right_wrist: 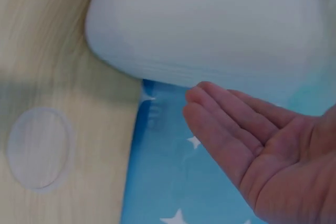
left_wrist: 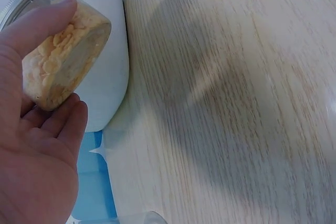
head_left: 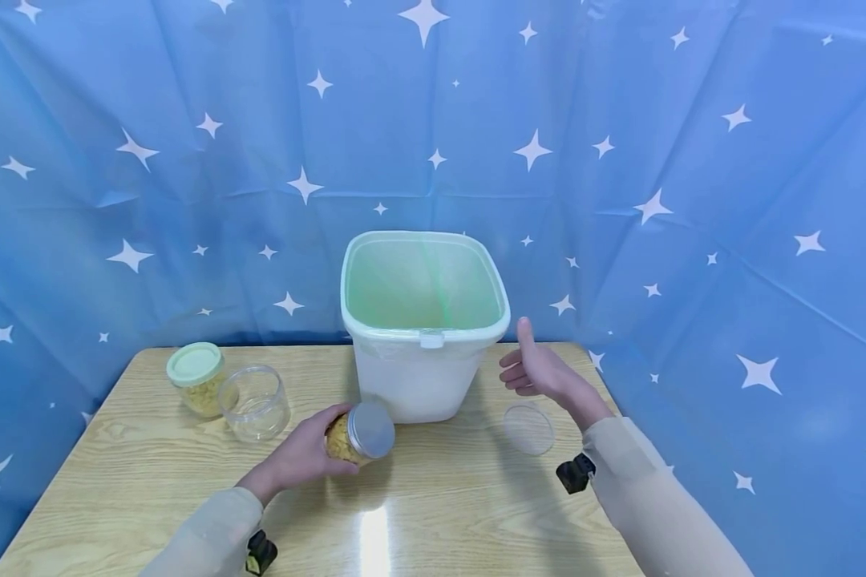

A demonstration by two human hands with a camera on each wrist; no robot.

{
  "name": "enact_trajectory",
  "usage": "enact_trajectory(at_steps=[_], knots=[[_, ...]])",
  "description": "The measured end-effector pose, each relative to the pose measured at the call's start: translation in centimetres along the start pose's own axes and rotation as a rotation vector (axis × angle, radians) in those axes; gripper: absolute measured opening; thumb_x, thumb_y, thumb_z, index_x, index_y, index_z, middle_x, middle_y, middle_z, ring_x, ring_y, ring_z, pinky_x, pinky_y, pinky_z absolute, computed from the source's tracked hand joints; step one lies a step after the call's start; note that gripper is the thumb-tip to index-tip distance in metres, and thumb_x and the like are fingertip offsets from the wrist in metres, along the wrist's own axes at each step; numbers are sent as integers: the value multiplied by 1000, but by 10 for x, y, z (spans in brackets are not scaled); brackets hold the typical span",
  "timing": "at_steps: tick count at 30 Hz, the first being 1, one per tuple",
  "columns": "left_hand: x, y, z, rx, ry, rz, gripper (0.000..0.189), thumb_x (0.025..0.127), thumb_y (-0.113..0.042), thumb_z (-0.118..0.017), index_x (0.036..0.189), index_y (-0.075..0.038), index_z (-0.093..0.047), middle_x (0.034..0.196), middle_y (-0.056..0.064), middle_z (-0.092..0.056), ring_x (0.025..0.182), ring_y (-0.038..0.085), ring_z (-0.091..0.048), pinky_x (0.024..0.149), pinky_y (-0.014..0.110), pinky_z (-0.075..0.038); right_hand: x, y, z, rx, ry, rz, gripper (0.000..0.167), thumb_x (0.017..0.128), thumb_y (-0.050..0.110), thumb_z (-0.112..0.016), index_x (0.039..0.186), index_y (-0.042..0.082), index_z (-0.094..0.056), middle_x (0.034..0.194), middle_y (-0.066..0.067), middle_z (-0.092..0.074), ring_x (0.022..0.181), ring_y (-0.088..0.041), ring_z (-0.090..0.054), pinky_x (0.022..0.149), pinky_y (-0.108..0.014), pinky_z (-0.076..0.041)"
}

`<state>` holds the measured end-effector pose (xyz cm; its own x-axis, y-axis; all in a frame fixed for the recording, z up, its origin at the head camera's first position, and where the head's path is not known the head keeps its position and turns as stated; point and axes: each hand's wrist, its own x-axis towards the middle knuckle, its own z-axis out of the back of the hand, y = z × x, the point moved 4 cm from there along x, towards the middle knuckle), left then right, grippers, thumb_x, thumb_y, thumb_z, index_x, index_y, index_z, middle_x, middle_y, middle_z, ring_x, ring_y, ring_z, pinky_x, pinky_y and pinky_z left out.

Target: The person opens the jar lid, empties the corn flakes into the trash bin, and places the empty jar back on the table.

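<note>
My left hand (head_left: 309,453) grips a clear jar (left_wrist: 65,51) of yellow flakes round its side. The jar is tilted, its silver lid (head_left: 371,430) towards the right, in front of a white bin (head_left: 418,377) with a pale green inside. In the left wrist view the thumb lies along the jar's side and the fingertips curl under its base. To the right of the bin, my right hand (head_left: 537,370) is raised with nothing in it, thumb up and fingers extended in the right wrist view. Below it a round clear lid (right_wrist: 41,149) lies on the table.
On the left of the wooden table (head_left: 433,513) stand a jar with a pale green lid (head_left: 195,365) holding yellow pieces and an uncovered clear container (head_left: 255,405), side by side. A blue curtain (head_left: 260,120) with white stars hangs behind and at both sides.
</note>
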<state>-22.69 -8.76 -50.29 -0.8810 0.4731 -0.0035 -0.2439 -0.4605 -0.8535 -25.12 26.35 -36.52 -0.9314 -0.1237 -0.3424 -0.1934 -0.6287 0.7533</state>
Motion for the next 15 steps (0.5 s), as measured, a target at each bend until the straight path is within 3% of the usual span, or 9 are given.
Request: enact_trajectory(at_steps=[3, 6, 11, 15], knots=[[0, -3, 1, 3, -1, -5, 91, 66, -42, -88, 142, -18, -44, 130, -1, -58, 114, 18, -56, 91, 37, -49, 2, -11, -8, -82, -14, -14, 95, 98, 64, -4, 126, -12, -54, 116, -28, -65, 107, -38, -65, 92, -45, -55], [0, -6, 1, 9, -3, -10, 90, 65, -42, -88, 140, -18, -46, 128, -2, -59, 112, 17, -57, 90, 36, -50, 3, -21, -21, -213, -27, -28, 74, 103, 53, -22, 117, -9, -60, 101, -20, -70, 91, -29, -67, 81, -39, -56], [-1, -11, -1, 7, 2, -7, 89, 66, -40, -88, 141, -16, -46, 128, -1, -59, 112, 17, -57, 91, 36, -50, 5, -33, -51, -359, 2, -10, 48, 99, 40, -46, 107, -1, -68, 88, -8, -69, 79, -17, -63, 71, -34, -53], [0, -15, -5, 1, 10, -10, 91, 66, -39, -88, 142, -11, -45, 131, 4, -59, 115, 20, -57, 93, 37, -49, 6, -37, -76, -367, 70, 50, 39, 95, 41, -55, 79, 8, -68, 69, 2, -59, 67, -12, -55, 62, -30, -47]])
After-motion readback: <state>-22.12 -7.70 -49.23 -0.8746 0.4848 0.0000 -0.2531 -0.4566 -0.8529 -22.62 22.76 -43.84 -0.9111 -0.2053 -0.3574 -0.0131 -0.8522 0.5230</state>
